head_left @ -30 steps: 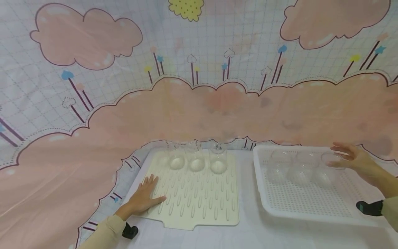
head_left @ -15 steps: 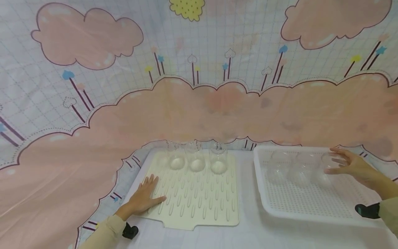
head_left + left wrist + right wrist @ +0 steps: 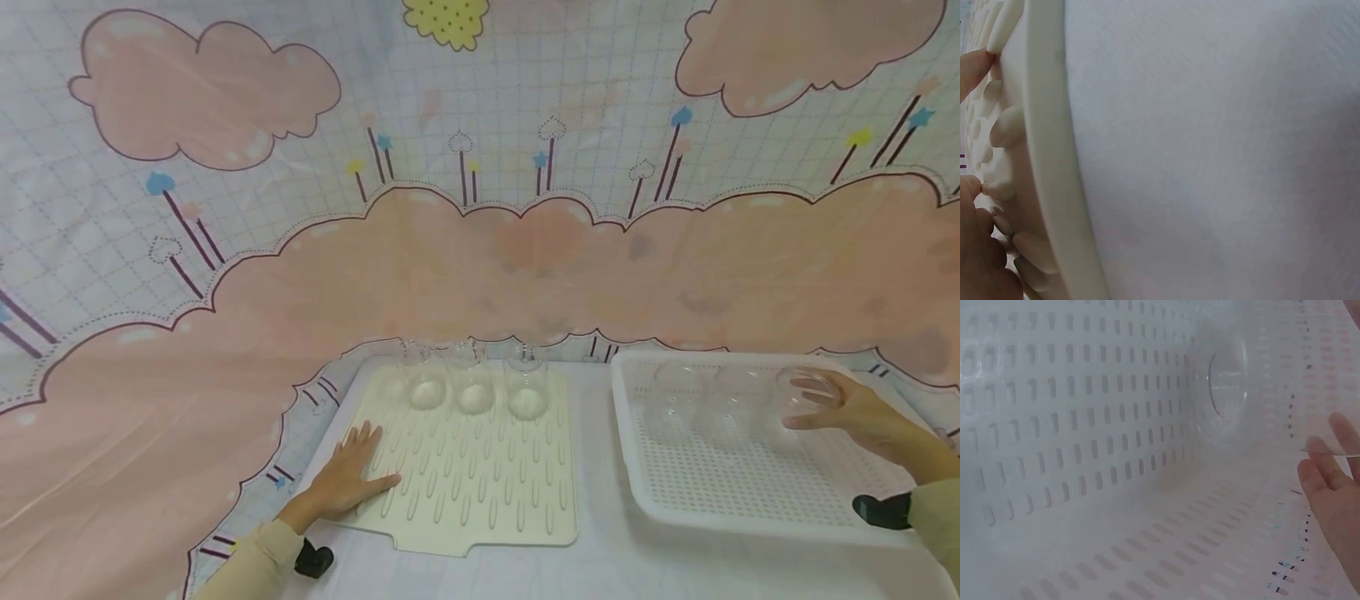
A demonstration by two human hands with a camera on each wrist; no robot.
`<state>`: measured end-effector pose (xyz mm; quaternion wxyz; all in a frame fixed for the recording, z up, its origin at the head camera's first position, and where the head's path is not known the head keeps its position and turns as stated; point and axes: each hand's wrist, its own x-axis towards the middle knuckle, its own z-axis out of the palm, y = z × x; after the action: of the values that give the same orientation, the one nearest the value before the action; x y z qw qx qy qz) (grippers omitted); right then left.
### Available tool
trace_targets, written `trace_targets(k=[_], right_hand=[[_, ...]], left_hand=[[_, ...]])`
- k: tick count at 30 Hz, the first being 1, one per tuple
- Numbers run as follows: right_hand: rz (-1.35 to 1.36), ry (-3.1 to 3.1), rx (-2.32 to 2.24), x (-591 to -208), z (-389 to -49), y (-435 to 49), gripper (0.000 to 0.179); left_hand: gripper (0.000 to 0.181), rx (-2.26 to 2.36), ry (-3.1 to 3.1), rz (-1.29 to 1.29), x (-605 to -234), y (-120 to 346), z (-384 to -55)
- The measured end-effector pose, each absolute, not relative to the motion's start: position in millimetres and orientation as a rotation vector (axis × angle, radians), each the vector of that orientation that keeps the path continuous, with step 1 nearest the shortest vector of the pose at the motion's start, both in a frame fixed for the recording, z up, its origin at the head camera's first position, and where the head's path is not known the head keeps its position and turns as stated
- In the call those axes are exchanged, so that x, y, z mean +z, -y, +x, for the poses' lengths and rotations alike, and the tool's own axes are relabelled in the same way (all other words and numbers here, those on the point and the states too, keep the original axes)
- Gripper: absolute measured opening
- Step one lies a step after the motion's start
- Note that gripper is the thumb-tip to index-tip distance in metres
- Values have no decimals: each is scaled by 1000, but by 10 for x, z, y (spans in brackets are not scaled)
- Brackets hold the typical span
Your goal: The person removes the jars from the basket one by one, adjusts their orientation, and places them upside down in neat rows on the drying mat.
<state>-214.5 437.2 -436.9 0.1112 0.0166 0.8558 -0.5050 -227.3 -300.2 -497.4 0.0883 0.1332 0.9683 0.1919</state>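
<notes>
The glass (image 3: 783, 405) is clear, round-rimmed; the right hand (image 3: 855, 412), lower than before, grips it. The left hand (image 3: 345, 475) spreads on the mat (image 3: 480, 467).

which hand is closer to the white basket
Right. The right hand is over the basket, at its rightmost clear cup; the left hand rests on the cream mat, left of the basket.

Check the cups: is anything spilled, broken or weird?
Nothing odd stands out: three clear cups stand in a row on the cream mat, three more cups in the white basket. No spill or crack shows.
</notes>
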Motion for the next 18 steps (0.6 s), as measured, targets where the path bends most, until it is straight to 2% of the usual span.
trace_targets(k=[18], right_hand=[[21,-2444,-1461,-4489,-2140,-4373,103]], left_hand=[[104,583,-2889,404,-4974,2986,-2259]])
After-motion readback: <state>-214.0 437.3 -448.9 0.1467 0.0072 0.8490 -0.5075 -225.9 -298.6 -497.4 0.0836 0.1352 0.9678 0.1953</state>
